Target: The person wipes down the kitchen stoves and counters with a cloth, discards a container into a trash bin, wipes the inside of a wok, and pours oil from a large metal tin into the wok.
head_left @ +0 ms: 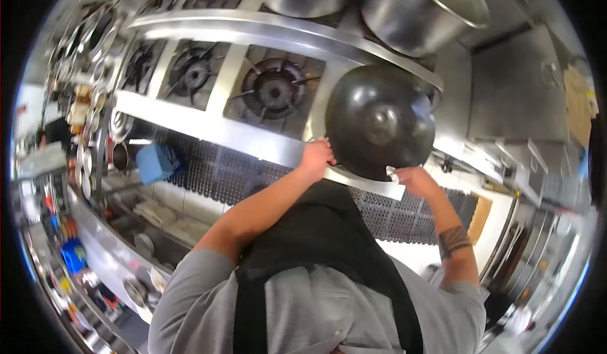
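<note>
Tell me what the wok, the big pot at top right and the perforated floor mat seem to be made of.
Wok: dark metal, probably carbon steel or iron; smooth, glossy, with bright highlights.
Big pot: likely stainless steel; silvery, satin finish with soft reflections.
Floor mat: probably rubber; dark, dull-looking, pierced by rows of holes.
</note>
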Available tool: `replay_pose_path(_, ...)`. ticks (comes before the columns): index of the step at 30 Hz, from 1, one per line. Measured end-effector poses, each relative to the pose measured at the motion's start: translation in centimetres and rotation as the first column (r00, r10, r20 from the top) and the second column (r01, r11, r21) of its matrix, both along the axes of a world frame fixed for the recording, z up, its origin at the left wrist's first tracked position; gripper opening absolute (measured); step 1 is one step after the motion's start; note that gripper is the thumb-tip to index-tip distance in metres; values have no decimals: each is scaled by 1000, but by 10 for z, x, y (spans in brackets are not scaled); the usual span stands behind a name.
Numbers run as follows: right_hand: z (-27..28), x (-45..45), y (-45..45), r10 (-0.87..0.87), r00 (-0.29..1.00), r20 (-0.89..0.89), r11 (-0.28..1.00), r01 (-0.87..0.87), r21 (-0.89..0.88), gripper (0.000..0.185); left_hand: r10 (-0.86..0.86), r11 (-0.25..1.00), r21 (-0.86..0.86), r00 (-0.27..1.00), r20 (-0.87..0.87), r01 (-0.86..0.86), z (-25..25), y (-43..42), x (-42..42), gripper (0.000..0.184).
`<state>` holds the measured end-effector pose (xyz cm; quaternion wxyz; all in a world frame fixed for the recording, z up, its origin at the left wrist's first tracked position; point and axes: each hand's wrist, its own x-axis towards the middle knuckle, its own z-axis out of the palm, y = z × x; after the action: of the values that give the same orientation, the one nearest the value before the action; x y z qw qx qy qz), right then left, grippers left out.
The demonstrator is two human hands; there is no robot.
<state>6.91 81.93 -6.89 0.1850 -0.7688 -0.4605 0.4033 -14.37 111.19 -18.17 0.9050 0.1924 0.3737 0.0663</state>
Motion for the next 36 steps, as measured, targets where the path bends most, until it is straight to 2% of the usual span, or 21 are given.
replay_pose_path(2,25,34,4,51,961,270,992,-17,-129,21,-8,999,34,991,-134,12,19,7,4,5)
replay_pose_path(3,41,46,12,-106,922,373,966,185,-182,20,-16,999,41,991,-136,21,24,10,8,5)
replay_pose_path(4,10,75,-6,-249,808,533,965,251,71,20,-24,997,63,989,-145,33,28,13,9,6)
replay_pose_path(6,-3,130,-10,-582,654,483,813,491,313,29,19,995,100,986,-167,-2,30,18,6,8)
replay_pose_path(7,-34,168,-22,-603,469,645,797,386,464,34,-53,966,246,991,-122,82,33,18,6,8)
replay_pose_path(8,-36,192,-17,-709,489,509,705,525,477,39,-114,906,399,988,-102,145,35,22,3,8)
replay_pose_path(9,-40,207,-8,-732,560,389,680,556,478,43,-227,625,755,972,-64,196,29,27,0,8)
replay_pose_path(10,-39,217,3,-785,616,65,584,700,411,40,-349,209,957,930,-118,200,25,32,-2,9)
replay_pose_path(11,-52,227,6,-733,600,-319,521,798,304,36,-315,576,773,945,-90,266,31,37,2,11)
replay_pose_path(12,-36,216,19,-778,517,-357,464,856,227,31,-279,851,452,959,-42,267,42,40,5,17)
replay_pose_path(14,-78,256,-4,-769,615,-177,587,788,189,27,-207,886,392,968,-142,247,70,48,5,19)
replay_pose_path(15,-68,246,19,-804,551,-221,517,833,197,25,-162,917,325,960,-229,232,79,64,6,21)
replay_pose_path(18,-55,222,5,-828,389,-403,378,919,110,22,-196,857,441,960,-201,267,86,80,-11,24)
replay_pose_path(20,-80,234,-8,-792,465,-396,475,876,80,31,-169,862,447,968,-187,238,90,105,-32,23)
replay_pose_path(22,-12,156,64,-809,523,-268,541,841,9,41,-54,886,439,974,-219,148,98,134,-57,22)
replay_pose_path(24,-7,127,101,-858,467,-214,453,884,115,44,-6,893,439,977,-212,101,91,172,-84,22)
replay_pose_path(25,-8,116,126,-785,554,-276,531,832,160,35,85,886,463,970,-228,31,89,196,-97,22)
replay_pose_path(26,-3,95,159,-813,499,-301,465,866,182,36,176,871,490,956,-236,-40,90,221,-111,23)
replay_pose_path(28,15,59,232,-678,625,-387,624,768,146,38,215,798,603,926,-311,17,94,285,-148,24)
replay_pose_path(33,33,-69,456,-606,571,-554,636,766,94,35,361,618,761,790,-496,195,143,473,-271,31)
replay_pose_path(36,19,-135,597,-574,570,-588,644,758,107,37,437,530,822,765,-474,207,101,621,-346,35)
